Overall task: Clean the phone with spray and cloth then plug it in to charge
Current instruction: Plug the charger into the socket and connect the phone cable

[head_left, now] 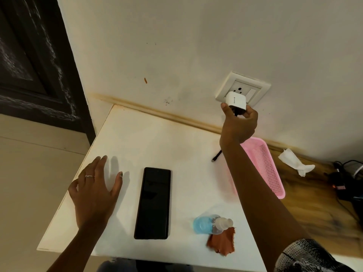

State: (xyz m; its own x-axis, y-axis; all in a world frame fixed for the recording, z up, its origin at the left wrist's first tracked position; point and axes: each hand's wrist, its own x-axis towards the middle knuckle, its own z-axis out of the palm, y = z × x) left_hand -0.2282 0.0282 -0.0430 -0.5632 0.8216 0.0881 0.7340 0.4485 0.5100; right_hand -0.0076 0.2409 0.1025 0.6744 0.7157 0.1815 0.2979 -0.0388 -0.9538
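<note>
The right hand (238, 124) is raised to the wall, and its grip is closed around a white charger (235, 100), thumb on one side and fingers on the other, holding it against the lower part of the wall socket (243, 88). A black cable end (216, 156) lies on the desk (157, 138) under the arm. The left hand (94, 185) rests flat on the desk with fingers spread, holding nothing. Just right of it lies the phone (152, 203), screen dark. At the near right, the spray bottle (212, 224) lies on its side, touching the brown cloth (222, 242). The pink basket (265, 165) stands at the far right; the arm hides a part of its inside.
</note>
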